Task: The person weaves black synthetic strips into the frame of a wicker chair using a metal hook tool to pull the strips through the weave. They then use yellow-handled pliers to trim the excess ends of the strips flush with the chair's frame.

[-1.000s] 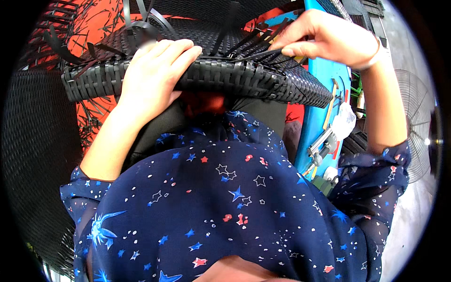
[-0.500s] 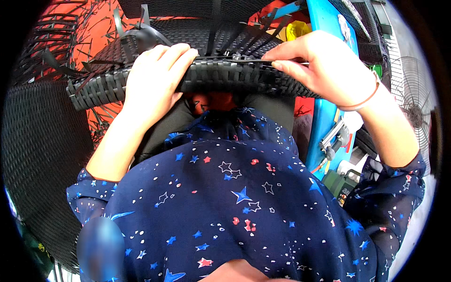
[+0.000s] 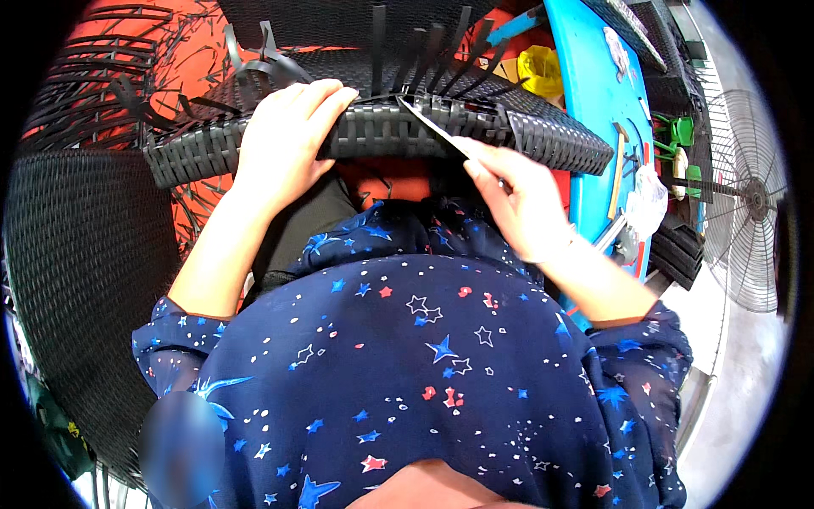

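Observation:
A black woven wicker piece (image 3: 543,140) lies across my lap, its rolled rim facing me and loose black strips sticking up from its far side. My left hand (image 3: 284,140) lies over the rim, fingers curled across the top and gripping it. My right hand (image 3: 513,199) is just below the rim's middle and pinches one flat strip (image 3: 432,127) that runs taut up and left into the weave.
A large black wicker panel (image 3: 85,288) stands at my left. Red fabric with loose strips (image 3: 170,59) lies behind. At the right is a blue board (image 3: 598,102) with tools, a yellow object (image 3: 538,72), and a floor fan (image 3: 746,204).
My right hand has come off the rim's top right and moved down toward me, drawing a strip out of the weave. My left hand has kept its hold on the rim.

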Motion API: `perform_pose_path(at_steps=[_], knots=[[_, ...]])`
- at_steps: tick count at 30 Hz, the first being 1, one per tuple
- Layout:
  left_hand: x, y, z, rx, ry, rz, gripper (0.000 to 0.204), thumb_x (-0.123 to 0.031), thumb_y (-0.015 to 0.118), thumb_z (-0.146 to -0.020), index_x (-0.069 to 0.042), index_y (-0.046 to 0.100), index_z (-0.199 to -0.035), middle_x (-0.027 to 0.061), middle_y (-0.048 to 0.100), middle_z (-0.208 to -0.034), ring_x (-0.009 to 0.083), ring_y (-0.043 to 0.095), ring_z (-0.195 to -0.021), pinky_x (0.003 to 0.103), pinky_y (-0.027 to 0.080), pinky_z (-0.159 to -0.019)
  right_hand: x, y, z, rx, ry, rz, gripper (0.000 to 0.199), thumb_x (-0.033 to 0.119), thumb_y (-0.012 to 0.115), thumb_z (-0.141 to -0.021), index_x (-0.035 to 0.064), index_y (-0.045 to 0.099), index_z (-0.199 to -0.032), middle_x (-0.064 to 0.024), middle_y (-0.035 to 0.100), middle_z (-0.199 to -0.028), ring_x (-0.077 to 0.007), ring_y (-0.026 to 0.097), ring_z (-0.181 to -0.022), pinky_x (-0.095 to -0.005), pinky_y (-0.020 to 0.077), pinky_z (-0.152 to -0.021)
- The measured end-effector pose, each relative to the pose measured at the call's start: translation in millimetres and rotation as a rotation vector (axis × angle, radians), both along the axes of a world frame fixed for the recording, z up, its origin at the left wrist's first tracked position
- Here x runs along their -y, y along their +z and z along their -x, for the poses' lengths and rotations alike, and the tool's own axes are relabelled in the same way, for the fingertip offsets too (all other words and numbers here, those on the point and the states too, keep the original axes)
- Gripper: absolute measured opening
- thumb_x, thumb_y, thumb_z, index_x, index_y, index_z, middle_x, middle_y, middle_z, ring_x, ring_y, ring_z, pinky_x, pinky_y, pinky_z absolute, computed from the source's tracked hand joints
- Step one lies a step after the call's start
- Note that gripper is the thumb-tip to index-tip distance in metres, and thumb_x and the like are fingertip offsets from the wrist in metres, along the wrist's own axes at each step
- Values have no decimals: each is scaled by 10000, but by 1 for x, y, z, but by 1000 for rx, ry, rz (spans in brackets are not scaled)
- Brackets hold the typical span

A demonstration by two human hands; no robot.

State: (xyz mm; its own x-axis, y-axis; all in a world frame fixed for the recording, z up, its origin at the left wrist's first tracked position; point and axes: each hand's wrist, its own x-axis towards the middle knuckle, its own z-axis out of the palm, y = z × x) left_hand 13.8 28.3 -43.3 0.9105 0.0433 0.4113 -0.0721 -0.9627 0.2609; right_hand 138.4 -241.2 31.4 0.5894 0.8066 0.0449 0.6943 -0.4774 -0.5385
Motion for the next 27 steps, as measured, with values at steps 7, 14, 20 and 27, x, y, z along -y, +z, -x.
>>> perform_pose_path(at_steps=[7,14,20,27], knots=[[-4,-4,9,-44,8,10,854,-134,918,-582,-117,574,-1363,49,596,-1336,263,596,-1216,412,471,-1053,8,-67,24,-113,-71,-246,350,37,703,-949,85,712,-1296,-111,661,-855,-268,670,-747,-321,539,-724],[-3,-7,12,23,-2,16,828,-114,886,-590,-130,588,-1362,56,623,-1309,276,625,-1156,424,494,-1002,3,-38,14,107,174,-328,361,11,707,-887,86,752,-1237,-84,566,-727,-242,600,-606,-332,491,-570],[0,-7,9,4,-6,32,826,-118,883,-611,-137,577,-1377,57,614,-1325,283,620,-1190,432,485,-1032,-10,29,-7,343,239,186,298,199,717,-936,189,758,-1230,-63,583,-756,-250,631,-623,-364,525,-575],[3,-2,10,63,-46,125,768,-130,871,-661,-137,585,-1374,83,593,-1335,313,586,-1253,448,471,-1077,-38,76,-52,473,517,277,189,229,720,-915,142,782,-1071,-122,709,-800,-336,697,-743,-436,554,-684]])
